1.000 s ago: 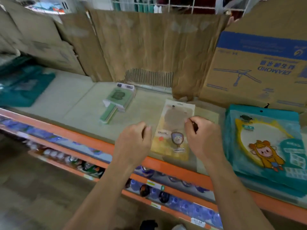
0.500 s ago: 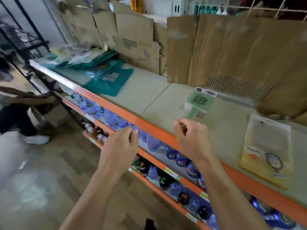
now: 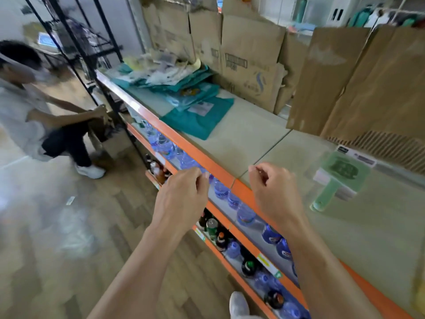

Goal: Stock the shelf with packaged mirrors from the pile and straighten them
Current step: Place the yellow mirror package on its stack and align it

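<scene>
Hands: left hand [image 3: 181, 199] and right hand [image 3: 273, 194], fingers loosely curled, empty
Pile: packaged mirrors [image 3: 184, 88] at 11 o'clock; likely light, slippery wrap, fragile glass; grip package edges

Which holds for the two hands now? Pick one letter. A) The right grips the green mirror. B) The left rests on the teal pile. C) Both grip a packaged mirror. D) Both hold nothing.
D: the left hand and right hand are empty near the shelf edge; the pile and the green mirror lie untouched.
</scene>
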